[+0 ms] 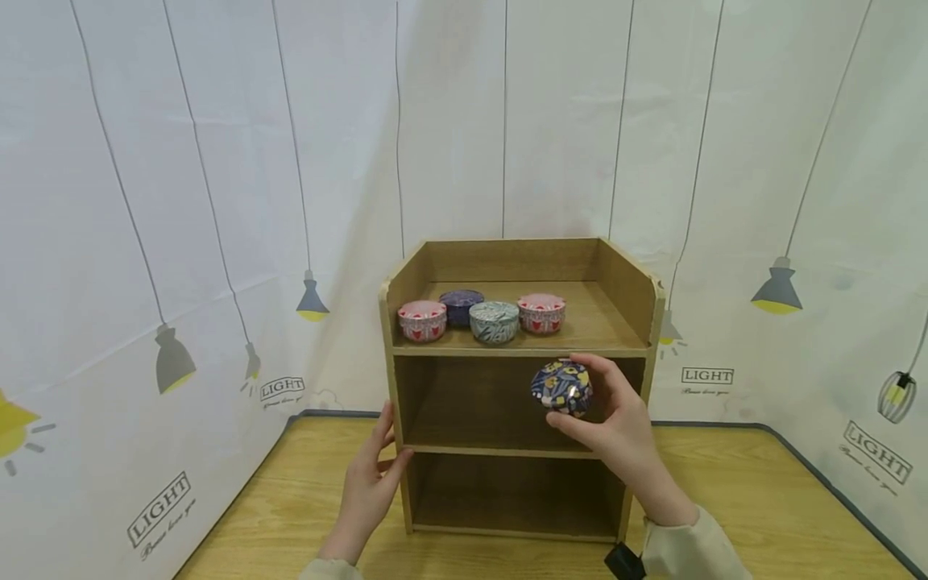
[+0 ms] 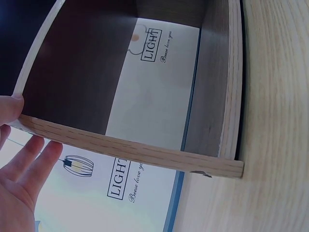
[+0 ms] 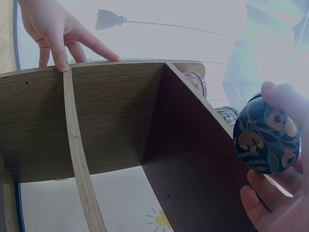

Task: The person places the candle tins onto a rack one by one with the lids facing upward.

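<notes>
Four round patterned tins already stand on the top tier of the wooden shelf unit (image 1: 518,387): a red-and-white tin (image 1: 422,320) at the left front, a dark purple tin (image 1: 461,306) just behind it, a pale green-grey tin (image 1: 494,321) at the middle front, and another red-and-white tin (image 1: 541,312) to its right. The right part of that tier, beyond the last tin, shows bare wood.

A fifth one, the blue-and-yellow tin (image 1: 561,387), is not on the shelf unit. The right hand (image 1: 616,423) holds it in the air in front of the shelf unit's middle opening, just below the front edge of the top tier and towards the unit's right side. The fingers (image 3: 280,99) curl over the tin from above and the thumb supports it from below, so the grip looks firm.

The left hand (image 1: 371,483) rests against the left side panel of the shelf unit, its fingers straight and relaxed, the thumb on the front edge near the middle board; it seems to be steadying the unit. The middle and bottom tiers show nothing inside them.

Judging by this, most of the stacking looks done, with four tins placed, and one tin in hand that has yet to be set on any tier. The shelf unit stands on the wooden table (image 1: 761,499).
</notes>
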Demonstrator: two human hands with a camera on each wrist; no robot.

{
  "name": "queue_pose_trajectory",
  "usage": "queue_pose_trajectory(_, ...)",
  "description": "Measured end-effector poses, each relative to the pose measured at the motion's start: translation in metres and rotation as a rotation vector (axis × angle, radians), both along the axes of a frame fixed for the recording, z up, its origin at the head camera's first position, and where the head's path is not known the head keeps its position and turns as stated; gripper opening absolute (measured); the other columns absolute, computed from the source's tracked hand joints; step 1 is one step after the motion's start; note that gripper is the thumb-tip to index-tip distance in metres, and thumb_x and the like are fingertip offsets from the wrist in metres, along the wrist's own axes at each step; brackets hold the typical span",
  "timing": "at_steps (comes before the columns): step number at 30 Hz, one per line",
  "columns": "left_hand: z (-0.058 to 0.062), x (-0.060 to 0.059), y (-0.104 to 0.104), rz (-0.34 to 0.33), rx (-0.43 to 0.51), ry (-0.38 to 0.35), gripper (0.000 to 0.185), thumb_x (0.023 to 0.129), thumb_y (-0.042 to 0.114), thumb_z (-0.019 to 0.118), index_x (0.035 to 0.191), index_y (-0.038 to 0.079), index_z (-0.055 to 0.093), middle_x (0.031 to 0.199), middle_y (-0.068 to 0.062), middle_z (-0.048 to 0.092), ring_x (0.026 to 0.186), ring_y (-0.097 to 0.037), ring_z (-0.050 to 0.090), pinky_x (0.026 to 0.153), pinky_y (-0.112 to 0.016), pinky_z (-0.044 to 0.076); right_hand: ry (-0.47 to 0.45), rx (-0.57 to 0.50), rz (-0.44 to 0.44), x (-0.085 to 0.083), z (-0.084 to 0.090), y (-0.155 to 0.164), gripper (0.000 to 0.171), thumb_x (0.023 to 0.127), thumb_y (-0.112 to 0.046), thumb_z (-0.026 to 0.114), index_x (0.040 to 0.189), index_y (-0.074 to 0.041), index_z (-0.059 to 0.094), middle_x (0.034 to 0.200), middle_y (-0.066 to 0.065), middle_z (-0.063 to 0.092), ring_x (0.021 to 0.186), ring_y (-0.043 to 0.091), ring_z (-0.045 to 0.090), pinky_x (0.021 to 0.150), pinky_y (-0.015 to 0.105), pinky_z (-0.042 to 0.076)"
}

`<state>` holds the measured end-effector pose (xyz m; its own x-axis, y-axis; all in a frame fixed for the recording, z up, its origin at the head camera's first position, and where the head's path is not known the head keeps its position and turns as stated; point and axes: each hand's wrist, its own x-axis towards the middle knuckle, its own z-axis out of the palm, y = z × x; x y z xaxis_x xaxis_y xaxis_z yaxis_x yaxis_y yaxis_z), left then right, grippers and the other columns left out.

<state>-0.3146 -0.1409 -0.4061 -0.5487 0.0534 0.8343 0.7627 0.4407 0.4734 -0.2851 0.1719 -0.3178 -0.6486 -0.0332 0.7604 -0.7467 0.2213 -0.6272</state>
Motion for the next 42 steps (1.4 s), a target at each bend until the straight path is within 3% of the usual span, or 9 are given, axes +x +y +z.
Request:
queue_pose_trajectory(8,0.001,0.000,-0.001,0.003,0.000,0.004,0.072,0.081,-0.013,0.070,0.145,-0.004,0.038,0.141,-0.024,0.047,0.102,-0.042,0.062,0.064,-0.040,0.060,0.014,-0.004,-0.019,0.000,0.005,0.001,0.069,0.069,0.010,0.082,0.131,-0.004,0.053,0.119,0.008,0.058,0.095,0.011,0.060,0.075,0.018,0.052)
queue_pose_trajectory(42,0.001,-0.001,0.000,-0.002,0.010,0.026,0.072,0.079,-0.014,0.071,0.143,-0.005,0.040,0.135,-0.025,0.052,0.100,-0.041,0.063,0.064,-0.038,0.060,0.037,0.047,-0.143,0.004,0.036,0.015,0.067,0.073,0.004,0.082,0.132,-0.003,0.052,0.117,0.007,0.058,0.098,0.008,0.059,0.083,0.011,0.049)
